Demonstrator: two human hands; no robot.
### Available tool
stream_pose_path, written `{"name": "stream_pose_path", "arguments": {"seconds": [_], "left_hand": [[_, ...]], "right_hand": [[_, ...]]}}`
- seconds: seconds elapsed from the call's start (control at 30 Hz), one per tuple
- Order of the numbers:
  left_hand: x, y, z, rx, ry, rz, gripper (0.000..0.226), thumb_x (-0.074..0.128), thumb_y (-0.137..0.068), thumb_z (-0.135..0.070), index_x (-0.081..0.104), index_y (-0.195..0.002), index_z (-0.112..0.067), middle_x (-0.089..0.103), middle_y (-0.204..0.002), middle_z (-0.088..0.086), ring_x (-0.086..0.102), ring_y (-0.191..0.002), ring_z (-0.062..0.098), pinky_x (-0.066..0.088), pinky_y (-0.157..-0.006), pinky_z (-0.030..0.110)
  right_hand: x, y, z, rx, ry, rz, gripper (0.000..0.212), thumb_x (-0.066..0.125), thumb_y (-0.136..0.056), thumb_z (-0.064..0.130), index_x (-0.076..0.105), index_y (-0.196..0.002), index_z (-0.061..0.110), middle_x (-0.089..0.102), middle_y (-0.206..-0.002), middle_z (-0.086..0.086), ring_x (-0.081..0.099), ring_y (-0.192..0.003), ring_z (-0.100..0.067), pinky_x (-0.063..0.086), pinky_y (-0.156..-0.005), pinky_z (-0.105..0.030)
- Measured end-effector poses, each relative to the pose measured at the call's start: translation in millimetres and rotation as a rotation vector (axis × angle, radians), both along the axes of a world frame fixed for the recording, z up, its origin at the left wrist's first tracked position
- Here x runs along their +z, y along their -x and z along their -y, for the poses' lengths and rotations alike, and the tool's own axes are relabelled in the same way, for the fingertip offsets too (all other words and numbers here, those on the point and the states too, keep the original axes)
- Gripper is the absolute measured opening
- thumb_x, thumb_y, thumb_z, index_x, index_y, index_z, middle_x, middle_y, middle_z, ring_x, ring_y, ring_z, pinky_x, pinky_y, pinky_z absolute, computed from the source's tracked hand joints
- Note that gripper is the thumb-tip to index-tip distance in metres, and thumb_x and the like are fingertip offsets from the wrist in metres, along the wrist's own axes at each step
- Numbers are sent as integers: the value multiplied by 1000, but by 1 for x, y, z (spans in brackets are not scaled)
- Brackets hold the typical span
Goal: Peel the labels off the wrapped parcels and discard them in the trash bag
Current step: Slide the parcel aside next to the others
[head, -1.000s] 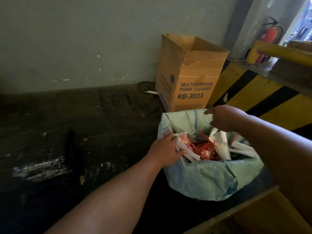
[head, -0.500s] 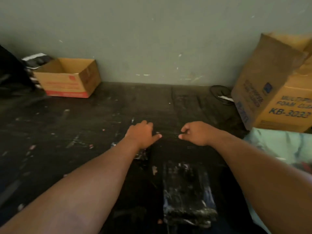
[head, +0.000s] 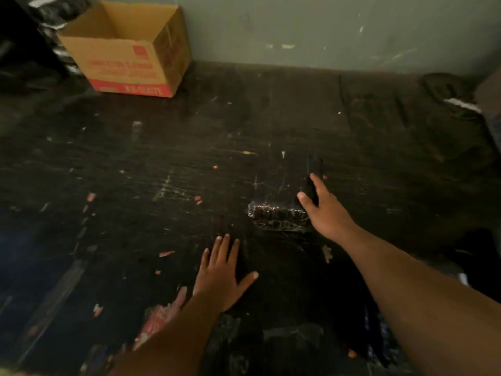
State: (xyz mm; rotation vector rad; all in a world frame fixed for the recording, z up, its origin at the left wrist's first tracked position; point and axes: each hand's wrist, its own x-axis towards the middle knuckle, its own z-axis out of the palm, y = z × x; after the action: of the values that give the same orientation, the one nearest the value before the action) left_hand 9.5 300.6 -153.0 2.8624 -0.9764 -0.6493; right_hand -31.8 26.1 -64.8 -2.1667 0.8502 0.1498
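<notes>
Centre frame: right hand [head: 324,210] grips what looks like a dark wrapped parcel [head: 282,214]. Left hand [head: 221,272], fingers spread flat, rests lower centre. Cardboard box [head: 130,50] upper left.

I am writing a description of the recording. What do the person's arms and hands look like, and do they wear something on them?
Both forearms are bare, with no sleeves in view. The left hand and the right hand wear no gloves. No watch, ring or bracelet shows, though the picture is dim and blurred.

Tan cardboard box [head: 127,47] with red band and lettering; beside it, black floor [head: 189,147] flecked white and orange; grey-green wall [head: 325,25].
</notes>
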Motion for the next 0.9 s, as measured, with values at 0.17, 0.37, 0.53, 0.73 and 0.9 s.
{"name": "stream_pose_path", "arguments": {"seconds": [0.17,0.37,0.53,0.73,0.9], "left_hand": [[-24,3,-10,-39,-25,67,97,5,-87,-87,-26,-155,-25,-35,-162,-1,-34,-148,21,-10,-124,50],[-28,4,-10,-40,2,89,97,6,-88,-86,-23,-157,-25,-33,-163,-1,-34,-149,20,-9,-125,50],[-30,4,-13,-55,9,107,95,7,-89,-84,-19,-159,-25,-29,-165,1,-31,-150,21,-9,-124,50],[-33,26,-31,-4,59,106,86,9,-93,-76,-10,-161,-26,-20,-168,-2,-25,-152,18,-10,-124,48],[-37,51,-47,17,102,151,80,11,-94,-65,-2,-163,-27,-12,-170,-2,-15,-155,18,0,-126,51]], "right_hand": [[-9,-7,-7,-177,-98,106,68,43,-93,62,8,-150,51,37,-154,3,48,-130,-23,37,-95,-31],[-13,-17,-16,-242,-45,217,65,47,-95,56,14,-150,50,42,-149,0,49,-130,-20,40,-96,-29],[-7,2,-32,-308,-54,382,56,51,-96,47,26,-146,51,45,-137,5,54,-100,-4,45,-83,-16],[0,82,-70,-316,-132,487,52,55,-97,40,37,-146,40,40,-152,11,36,-139,-7,33,-116,-37],[-18,153,-112,-282,-152,444,53,54,-97,41,37,-147,37,40,-151,12,34,-140,-7,31,-116,-35]]}}
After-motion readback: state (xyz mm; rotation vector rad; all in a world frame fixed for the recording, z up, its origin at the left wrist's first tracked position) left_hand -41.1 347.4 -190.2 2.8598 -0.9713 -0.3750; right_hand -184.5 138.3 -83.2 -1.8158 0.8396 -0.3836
